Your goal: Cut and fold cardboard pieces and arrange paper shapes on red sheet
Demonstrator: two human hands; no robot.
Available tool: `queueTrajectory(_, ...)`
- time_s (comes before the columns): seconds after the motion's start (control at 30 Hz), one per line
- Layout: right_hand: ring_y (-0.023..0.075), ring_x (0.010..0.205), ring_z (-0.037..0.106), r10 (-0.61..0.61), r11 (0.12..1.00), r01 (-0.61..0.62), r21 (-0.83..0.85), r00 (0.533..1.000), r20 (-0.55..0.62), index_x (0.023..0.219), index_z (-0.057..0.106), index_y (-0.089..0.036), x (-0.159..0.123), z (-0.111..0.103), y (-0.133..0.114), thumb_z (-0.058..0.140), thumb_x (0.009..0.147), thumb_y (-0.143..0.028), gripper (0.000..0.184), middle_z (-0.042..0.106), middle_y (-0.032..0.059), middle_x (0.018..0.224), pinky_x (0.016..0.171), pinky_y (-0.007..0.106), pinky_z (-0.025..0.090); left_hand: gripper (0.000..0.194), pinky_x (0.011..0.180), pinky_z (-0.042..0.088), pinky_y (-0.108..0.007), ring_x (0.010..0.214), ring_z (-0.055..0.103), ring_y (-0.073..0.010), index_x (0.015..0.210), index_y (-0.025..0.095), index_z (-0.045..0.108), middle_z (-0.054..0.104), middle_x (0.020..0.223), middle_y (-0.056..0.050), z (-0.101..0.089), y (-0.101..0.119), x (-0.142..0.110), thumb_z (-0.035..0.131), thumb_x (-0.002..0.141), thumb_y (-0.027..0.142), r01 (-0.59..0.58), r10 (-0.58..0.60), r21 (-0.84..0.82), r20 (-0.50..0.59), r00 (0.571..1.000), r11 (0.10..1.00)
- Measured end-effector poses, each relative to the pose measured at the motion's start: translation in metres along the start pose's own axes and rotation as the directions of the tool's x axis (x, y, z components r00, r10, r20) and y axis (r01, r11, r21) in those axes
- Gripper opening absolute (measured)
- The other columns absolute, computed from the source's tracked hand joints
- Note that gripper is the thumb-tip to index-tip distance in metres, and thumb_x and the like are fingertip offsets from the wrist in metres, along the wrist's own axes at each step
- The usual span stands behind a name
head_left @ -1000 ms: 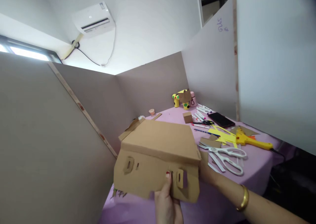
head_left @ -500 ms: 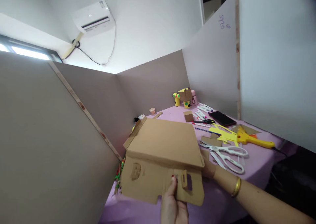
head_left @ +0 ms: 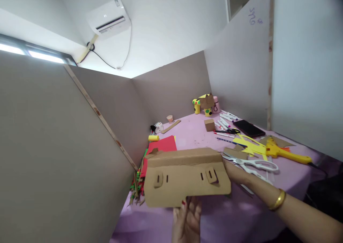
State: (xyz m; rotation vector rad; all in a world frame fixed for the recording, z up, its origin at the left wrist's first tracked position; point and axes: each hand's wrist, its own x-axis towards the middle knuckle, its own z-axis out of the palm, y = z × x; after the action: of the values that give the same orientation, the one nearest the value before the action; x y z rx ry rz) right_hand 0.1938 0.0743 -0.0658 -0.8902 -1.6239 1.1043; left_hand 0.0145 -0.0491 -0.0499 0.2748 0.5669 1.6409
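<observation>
A folded brown cardboard piece with slots and small tabs in its front face hangs over the purple table. My left hand supports it from below at the bottom edge, fingers curled up against it, red nails showing. My right hand grips the cardboard's right end; its fingers are mostly hidden behind the piece. A gold bangle sits on that wrist.
White scissors, a yellow glue gun, yellow paper cutouts, markers and a black phone lie to the right. Red paper and coloured scraps lie by the left partition. A paper-tube craft stands at the back.
The cardboard has tipped so its upper panel lies nearly flat and it sits lower. Red paper behind it has come into sight. My left hand has slid to the bottom edge.
</observation>
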Motion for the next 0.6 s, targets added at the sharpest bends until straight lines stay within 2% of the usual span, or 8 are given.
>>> queueTrajectory(0.03, 0.0289, 0.082, 0.066, -0.01, 1.0, 0.01, -0.012, 0.999, 0.038, 0.089, 0.069, -0.016, 0.002, -0.003, -0.002, 0.067, 0.062, -0.028, 0.03, 0.074, 0.0067, 0.085, 0.078, 0.047, 0.053, 0.013, 0.075, 0.054, -0.039, 0.09, 0.065, -0.0256, 0.08, 0.023, 0.069, 0.072, 0.089, -0.005, -0.003, 0.005, 0.002, 0.07, 0.067, 0.024, 0.029, -0.029, -0.006, 0.01, 1.0, 1.0)
queueTrajectory(0.1, 0.0277, 0.087, 0.065, -0.046, 0.998, 0.051, -0.044, 0.992, 0.121, 0.093, 0.068, -0.016, 0.007, -0.005, -0.008, 0.066, 0.063, -0.029, 0.032, 0.073, 0.0072, 0.09, 0.081, 0.044, 0.052, 0.015, 0.071, 0.055, -0.041, 0.081, 0.067, -0.0246, 0.088, 0.024, 0.068, 0.071, 0.088, -0.005, 0.001, 0.014, 0.008, 0.064, 0.074, 0.022, 0.052, -0.051, 0.008, -0.042, 0.998, 0.999)
queueTrajectory(0.17, 0.0256, 0.089, 0.064, -0.064, 0.994, 0.078, -0.074, 0.983, 0.174, 0.098, 0.067, -0.016, 0.015, -0.006, -0.015, 0.061, 0.068, -0.032, 0.034, 0.072, 0.0066, 0.094, 0.079, 0.04, 0.053, 0.028, 0.063, 0.057, -0.034, 0.068, 0.068, -0.0179, 0.093, 0.025, 0.066, 0.072, 0.08, -0.002, 0.014, 0.021, 0.017, 0.053, 0.078, 0.005, -0.013, 0.027, 0.083, -0.17, 0.985, 0.996)
queueTrajectory(0.23, 0.0236, 0.088, 0.064, -0.057, 0.988, 0.084, -0.127, 0.977, 0.207, 0.101, 0.066, -0.016, 0.024, -0.01, -0.021, 0.056, 0.073, -0.032, 0.034, 0.072, 0.0053, 0.092, 0.076, 0.037, 0.053, 0.039, 0.059, 0.057, -0.03, 0.064, 0.067, -0.0141, 0.1, 0.025, 0.064, 0.072, 0.08, -0.001, 0.028, 0.026, 0.028, 0.047, 0.079, -0.003, -0.1, 0.13, 0.153, -0.199, 0.971, 0.983)
queueTrajectory(0.33, 0.0226, 0.083, 0.065, -0.01, 0.961, 0.065, -0.269, 0.979, 0.202, 0.103, 0.065, -0.015, 0.033, -0.028, -0.021, 0.051, 0.077, -0.033, 0.034, 0.072, 0.0052, 0.087, 0.072, 0.035, 0.052, 0.045, 0.061, 0.058, -0.03, 0.068, 0.067, -0.0141, 0.109, 0.027, 0.06, 0.072, 0.087, 0.0, 0.041, 0.031, 0.041, 0.044, 0.081, -0.003, -0.182, 0.203, 0.158, -0.135, 0.97, 0.971)
queueTrajectory(0.47, 0.0257, 0.088, 0.061, 0.062, 0.858, 0.032, -0.512, 0.984, 0.166, 0.096, 0.068, -0.017, 0.023, -0.053, -0.009, 0.064, 0.066, -0.029, 0.033, 0.069, 0.0074, 0.094, 0.079, 0.036, 0.046, 0.045, 0.067, 0.057, -0.028, 0.074, 0.068, -0.0127, 0.113, 0.028, 0.058, 0.072, 0.093, -0.001, 0.044, 0.043, 0.054, 0.04, 0.084, 0.0, -0.23, 0.239, 0.116, -0.07, 0.969, 0.966)
queueTrajectory(0.53, 0.026, 0.092, 0.059, 0.095, 0.801, 0.02, -0.599, 0.983, 0.159, 0.092, 0.07, -0.02, 0.016, -0.049, -0.003, 0.065, 0.065, -0.026, 0.028, 0.069, 0.0067, 0.094, 0.082, 0.034, 0.043, 0.043, 0.069, 0.057, -0.027, 0.073, 0.067, -0.0116, 0.112, 0.028, 0.059, 0.072, 0.093, -0.001, 0.046, 0.049, 0.059, 0.04, 0.085, 0.002, -0.248, 0.253, 0.113, -0.038, 0.967, 0.962)
queueTrajectory(0.6, 0.0264, 0.089, 0.06, 0.127, 0.753, 0.001, -0.658, 0.981, 0.147, 0.09, 0.069, -0.02, 0.014, -0.03, 0.002, 0.064, 0.066, -0.03, 0.026, 0.068, 0.0072, 0.091, 0.078, 0.034, 0.043, 0.04, 0.068, 0.057, -0.027, 0.072, 0.067, -0.0115, 0.111, 0.027, 0.059, 0.072, 0.093, -0.002, 0.052, 0.051, 0.061, 0.04, 0.085, 0.003, -0.266, 0.27, 0.124, -0.016, 0.963, 0.956)
